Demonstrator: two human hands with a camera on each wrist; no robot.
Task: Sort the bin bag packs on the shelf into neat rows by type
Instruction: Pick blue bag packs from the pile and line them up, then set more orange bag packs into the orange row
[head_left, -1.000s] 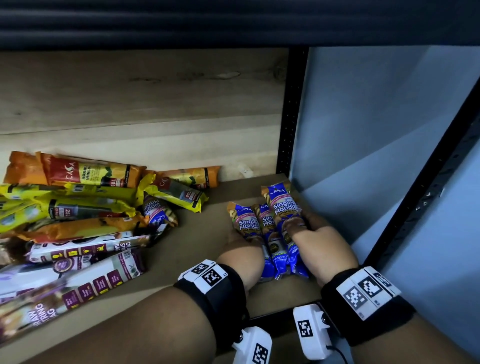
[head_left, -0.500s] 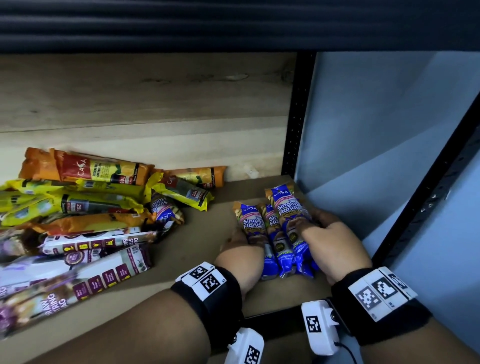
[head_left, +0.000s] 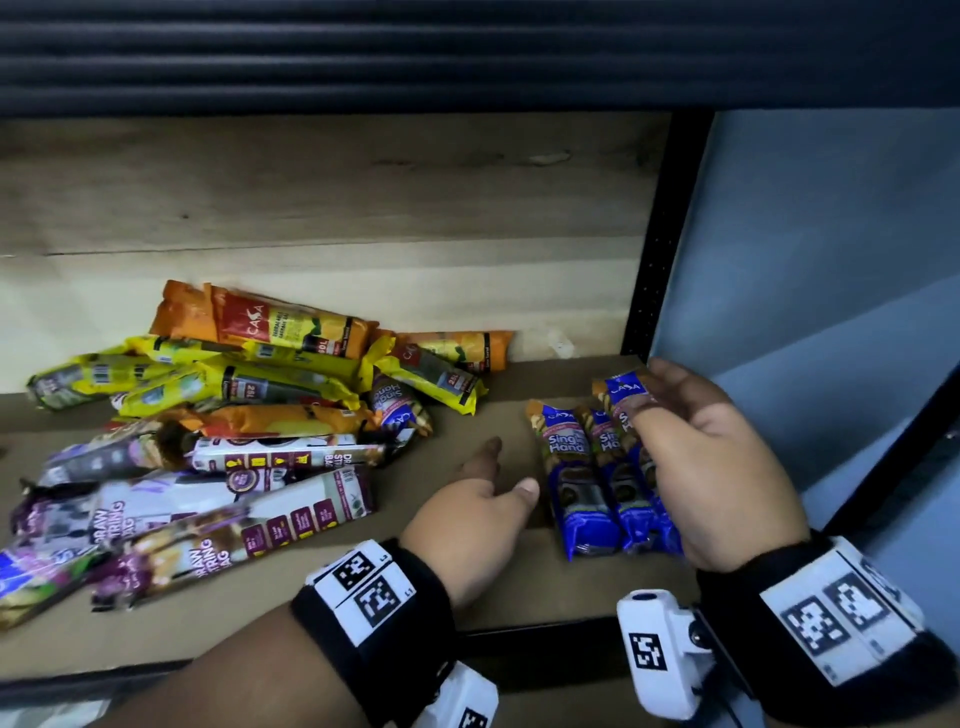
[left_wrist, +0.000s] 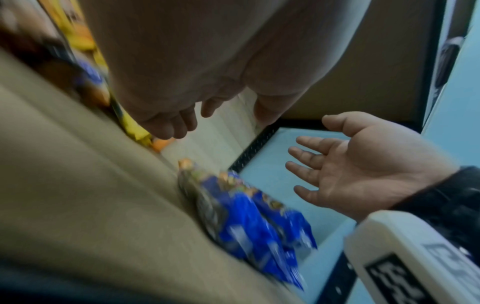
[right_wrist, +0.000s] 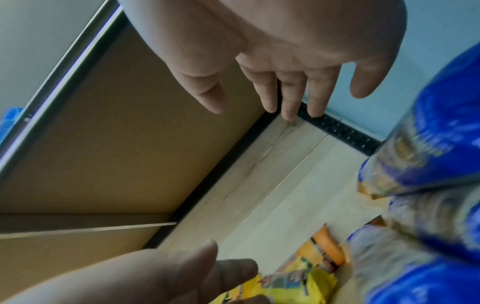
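Observation:
Three blue bin bag packs (head_left: 587, 478) lie side by side at the right end of the wooden shelf (head_left: 467, 582). My right hand (head_left: 711, 457) hovers just over the rightmost one with fingers spread and nothing in it; the left wrist view shows its bare palm (left_wrist: 358, 164). My left hand (head_left: 478, 499) is open and low over the bare shelf, just left of the blue packs (left_wrist: 246, 216), between them and the mixed pile. A fourth blue pack (head_left: 397, 410) lies in that pile.
A loose pile fills the left half of the shelf: orange packs (head_left: 270, 322), yellow packs (head_left: 249, 384) and white-purple drawstring packs (head_left: 249, 525). A black upright post (head_left: 654, 249) and a pale blue wall (head_left: 810, 291) bound the right side.
Both hands have come off the blue packs. The left hand has moved left over the bare shelf, and the right hand has lifted and opened above the packs.

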